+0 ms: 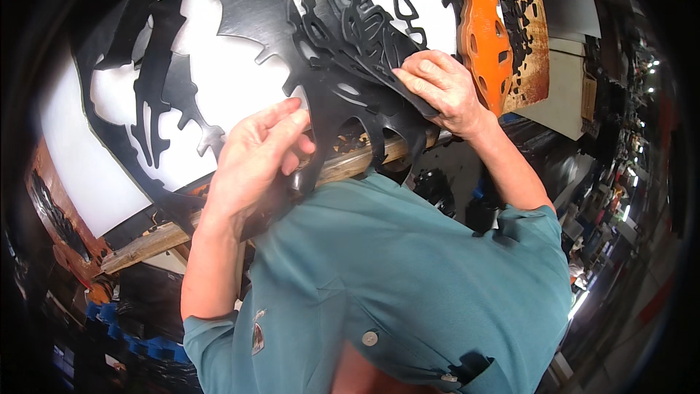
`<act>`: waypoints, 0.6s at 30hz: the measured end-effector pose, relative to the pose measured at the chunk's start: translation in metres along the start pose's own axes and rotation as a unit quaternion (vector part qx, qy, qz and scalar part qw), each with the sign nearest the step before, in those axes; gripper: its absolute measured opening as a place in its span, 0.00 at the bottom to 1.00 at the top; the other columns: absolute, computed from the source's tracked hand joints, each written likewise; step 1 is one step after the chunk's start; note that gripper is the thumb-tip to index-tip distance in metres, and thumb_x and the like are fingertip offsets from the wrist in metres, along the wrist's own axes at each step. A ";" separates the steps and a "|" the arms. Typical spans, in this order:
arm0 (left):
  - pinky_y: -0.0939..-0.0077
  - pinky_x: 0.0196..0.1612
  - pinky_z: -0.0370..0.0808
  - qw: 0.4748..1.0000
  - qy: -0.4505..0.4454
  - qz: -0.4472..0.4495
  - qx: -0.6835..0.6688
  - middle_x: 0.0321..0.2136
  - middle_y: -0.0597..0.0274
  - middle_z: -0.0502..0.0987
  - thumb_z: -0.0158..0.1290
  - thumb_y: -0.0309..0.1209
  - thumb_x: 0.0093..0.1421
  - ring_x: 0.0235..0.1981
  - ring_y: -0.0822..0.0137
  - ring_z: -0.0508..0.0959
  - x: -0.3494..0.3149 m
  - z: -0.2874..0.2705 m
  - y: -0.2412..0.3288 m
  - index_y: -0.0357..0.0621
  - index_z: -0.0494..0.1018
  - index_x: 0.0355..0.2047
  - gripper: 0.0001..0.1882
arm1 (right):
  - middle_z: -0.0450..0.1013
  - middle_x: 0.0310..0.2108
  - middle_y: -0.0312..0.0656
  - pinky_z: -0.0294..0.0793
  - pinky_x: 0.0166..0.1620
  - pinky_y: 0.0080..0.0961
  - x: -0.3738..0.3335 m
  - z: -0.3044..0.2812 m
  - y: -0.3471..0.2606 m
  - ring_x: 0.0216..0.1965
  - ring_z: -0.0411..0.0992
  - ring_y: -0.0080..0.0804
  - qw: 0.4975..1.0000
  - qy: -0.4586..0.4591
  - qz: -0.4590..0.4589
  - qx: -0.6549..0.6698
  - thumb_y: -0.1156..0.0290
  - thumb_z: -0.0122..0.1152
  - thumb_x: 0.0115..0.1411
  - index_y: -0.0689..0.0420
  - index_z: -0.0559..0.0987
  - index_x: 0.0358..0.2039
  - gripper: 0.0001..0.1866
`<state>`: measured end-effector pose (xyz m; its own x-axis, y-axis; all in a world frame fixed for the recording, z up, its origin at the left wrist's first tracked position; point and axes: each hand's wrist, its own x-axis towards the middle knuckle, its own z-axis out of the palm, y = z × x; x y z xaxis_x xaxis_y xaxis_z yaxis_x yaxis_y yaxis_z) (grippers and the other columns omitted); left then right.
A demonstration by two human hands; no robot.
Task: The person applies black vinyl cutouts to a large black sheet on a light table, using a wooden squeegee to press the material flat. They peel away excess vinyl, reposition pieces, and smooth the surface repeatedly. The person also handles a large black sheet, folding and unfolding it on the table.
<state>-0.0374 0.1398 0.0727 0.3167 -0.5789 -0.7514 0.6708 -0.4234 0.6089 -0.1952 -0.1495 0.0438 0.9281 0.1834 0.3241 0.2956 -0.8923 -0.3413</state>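
Observation:
A large black rubber-like sheet (244, 11) with many cut-out shapes lies over a white surface (211, 80). On the right side it is bunched into tangled, folded strips. My right hand (441, 95) is closed on the folded edge of this sheet, thumb and fingers pinching it. My left hand (262, 146) is at the sheet's near edge, left of the folds, with thumb and index finger brought together. A small pale grey patch shows at those fingertips; whether it is a held piece or the surface behind is unclear.
An orange perforated panel (477, 29) stands right of the sheet, beside a rusty board (538, 44) with black scraps. A wooden beam (350, 165) runs along the near edge. Blue pieces (157, 350) lie low on the left. Cluttered shelving fills the far right.

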 end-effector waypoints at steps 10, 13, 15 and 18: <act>0.74 0.46 0.78 0.995 -0.060 0.021 0.073 0.36 0.58 0.84 0.59 0.38 0.71 0.33 0.72 0.78 0.038 0.030 0.012 0.31 0.84 0.40 0.17 | 0.76 0.41 0.42 0.79 0.43 0.38 -0.016 0.013 -0.003 0.41 0.75 0.45 1.000 0.001 0.005 0.030 0.69 0.77 0.52 0.62 0.83 0.49 0.24; 0.75 0.50 0.83 0.984 -0.145 0.064 -0.082 0.43 0.49 0.86 0.56 0.35 0.73 0.42 0.68 0.85 0.044 0.033 0.007 0.27 0.82 0.49 0.19 | 0.76 0.41 0.42 0.78 0.43 0.38 -0.017 0.013 -0.007 0.41 0.75 0.45 0.999 -0.011 0.023 0.041 0.68 0.80 0.49 0.62 0.82 0.50 0.27; 0.74 0.52 0.83 0.983 -0.144 0.054 -0.099 0.46 0.48 0.85 0.55 0.35 0.73 0.45 0.67 0.85 0.047 0.034 0.004 0.27 0.81 0.51 0.19 | 0.76 0.42 0.42 0.78 0.42 0.38 -0.016 0.013 -0.010 0.41 0.74 0.45 0.998 0.013 0.030 0.062 0.69 0.81 0.47 0.61 0.82 0.50 0.28; 0.73 0.54 0.82 0.979 -0.153 0.079 -0.110 0.48 0.48 0.84 0.54 0.35 0.74 0.46 0.66 0.84 0.050 0.035 -0.001 0.28 0.80 0.54 0.20 | 0.77 0.42 0.42 0.79 0.43 0.38 -0.012 0.014 -0.013 0.41 0.75 0.44 0.997 0.014 0.045 0.054 0.70 0.81 0.49 0.60 0.83 0.47 0.25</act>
<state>-0.0452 0.0870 0.0433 0.2347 -0.8207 -0.5209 0.7693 -0.1708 0.6156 -0.2069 -0.1348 0.0318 0.9460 0.0914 0.3109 0.2346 -0.8550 -0.4625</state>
